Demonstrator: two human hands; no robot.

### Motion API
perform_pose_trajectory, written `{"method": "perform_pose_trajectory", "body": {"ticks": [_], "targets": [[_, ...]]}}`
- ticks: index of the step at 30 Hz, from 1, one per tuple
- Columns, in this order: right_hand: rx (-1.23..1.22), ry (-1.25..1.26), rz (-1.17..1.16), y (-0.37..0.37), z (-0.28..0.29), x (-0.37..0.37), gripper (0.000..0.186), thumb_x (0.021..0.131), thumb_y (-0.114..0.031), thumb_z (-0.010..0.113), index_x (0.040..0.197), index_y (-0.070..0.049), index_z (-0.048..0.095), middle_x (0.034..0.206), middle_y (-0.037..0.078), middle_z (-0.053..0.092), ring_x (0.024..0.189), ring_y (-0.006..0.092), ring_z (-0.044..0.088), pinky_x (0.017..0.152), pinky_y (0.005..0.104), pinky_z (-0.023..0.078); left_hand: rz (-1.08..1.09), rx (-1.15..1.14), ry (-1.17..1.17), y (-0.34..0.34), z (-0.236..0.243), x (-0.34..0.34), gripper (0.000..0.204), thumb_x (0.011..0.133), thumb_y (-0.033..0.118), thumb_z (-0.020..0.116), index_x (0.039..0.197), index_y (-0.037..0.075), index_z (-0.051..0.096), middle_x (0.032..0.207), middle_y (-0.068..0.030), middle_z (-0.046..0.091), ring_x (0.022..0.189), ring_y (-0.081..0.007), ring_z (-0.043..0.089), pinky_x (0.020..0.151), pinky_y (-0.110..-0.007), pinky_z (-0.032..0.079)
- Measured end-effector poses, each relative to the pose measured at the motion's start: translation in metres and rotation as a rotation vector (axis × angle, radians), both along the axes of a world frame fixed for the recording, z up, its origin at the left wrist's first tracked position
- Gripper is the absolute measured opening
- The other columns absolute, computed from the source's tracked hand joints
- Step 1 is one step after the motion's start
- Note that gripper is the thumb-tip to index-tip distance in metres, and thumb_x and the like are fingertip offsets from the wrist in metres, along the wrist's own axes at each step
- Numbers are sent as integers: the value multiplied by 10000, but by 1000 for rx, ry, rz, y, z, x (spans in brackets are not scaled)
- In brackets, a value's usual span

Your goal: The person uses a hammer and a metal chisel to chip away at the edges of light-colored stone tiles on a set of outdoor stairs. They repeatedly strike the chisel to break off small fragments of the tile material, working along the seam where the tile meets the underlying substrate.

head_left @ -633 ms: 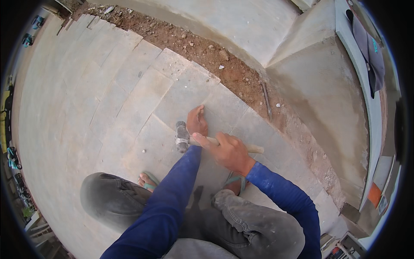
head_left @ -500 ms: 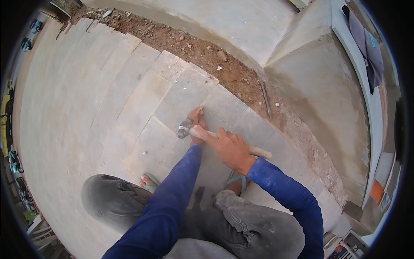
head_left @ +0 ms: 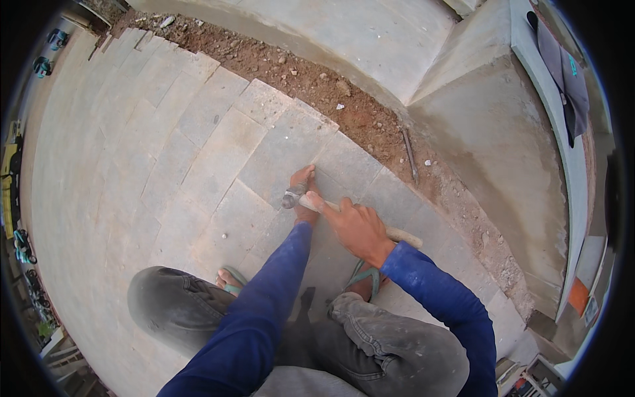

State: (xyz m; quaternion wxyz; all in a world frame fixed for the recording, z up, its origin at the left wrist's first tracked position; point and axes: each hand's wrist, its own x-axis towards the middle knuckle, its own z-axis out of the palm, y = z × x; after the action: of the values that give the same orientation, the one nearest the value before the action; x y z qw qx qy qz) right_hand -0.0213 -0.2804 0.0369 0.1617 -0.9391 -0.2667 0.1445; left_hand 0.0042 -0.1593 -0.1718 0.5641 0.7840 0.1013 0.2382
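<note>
My right hand (head_left: 362,230) is wrapped round the wooden handle of a hammer (head_left: 291,197). Its dusty metal head points left, over my left hand, and the handle's end sticks out past my right wrist. My left hand (head_left: 304,177) is down at the grey paving slabs (head_left: 278,155), close to a joint between them. The hammer and my right thumb cover part of that hand, so its fingers and anything in them cannot be made out.
Beyond the slabs' stepped edge runs a strip of reddish soil (head_left: 291,69) with stones and a thin metal bar (head_left: 409,155). Behind it rise concrete surfaces (head_left: 489,126). A dark cloth (head_left: 562,79) hangs at the right. My sandalled feet stand on the paving, and motorbikes (head_left: 25,248) are far left.
The hammer head has shifted slightly up and to the right above my left hand. My right hand keeps its grip, and the left hand stays at nearly the same spot.
</note>
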Motion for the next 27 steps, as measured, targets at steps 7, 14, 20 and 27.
{"method": "perform_pose_trajectory", "body": {"ticks": [7, 14, 20, 27], "targets": [[-6, -22, -71, -8, -7, -4, 709, 926, -83, 590, 1559, -318, 374, 766, 155, 549, 593, 331, 643, 514, 448, 528, -76, 155, 111, -2, 12, -5, 158, 991, 73, 603, 1137, 56, 661, 1125, -126, 670, 1020, -287, 653, 911, -376, 519], [-62, -38, -141, -9, -4, -1, 672, 948, -162, 612, 1563, -280, 368, 802, 148, 587, 574, 309, 627, 516, 444, 519, -92, -29, 160, -4, 11, 4, 146, 987, 151, 632, 1076, 45, 681, 1141, -137, 693, 1030, -292, 663, 911, -386, 521], [284, 185, -330, -11, 30, -63, 621, 957, -177, 630, 1537, -261, 425, 761, 120, 592, 589, 336, 602, 576, 459, 506, 17, 207, 311, 10, 19, 12, 204, 1011, 200, 585, 1023, 33, 702, 929, -129, 739, 859, -272, 716, 778, -368, 547], [488, 167, -756, -61, 4, -140, 558, 956, -126, 624, 1489, -82, 467, 1107, 235, 695, 900, 410, 698, 782, 416, 551, -267, -72, 410, 53, 80, 105, 264, 1013, 208, 573, 991, -22, 701, 793, -114, 741, 742, -194, 739, 690, -325, 548]]}}
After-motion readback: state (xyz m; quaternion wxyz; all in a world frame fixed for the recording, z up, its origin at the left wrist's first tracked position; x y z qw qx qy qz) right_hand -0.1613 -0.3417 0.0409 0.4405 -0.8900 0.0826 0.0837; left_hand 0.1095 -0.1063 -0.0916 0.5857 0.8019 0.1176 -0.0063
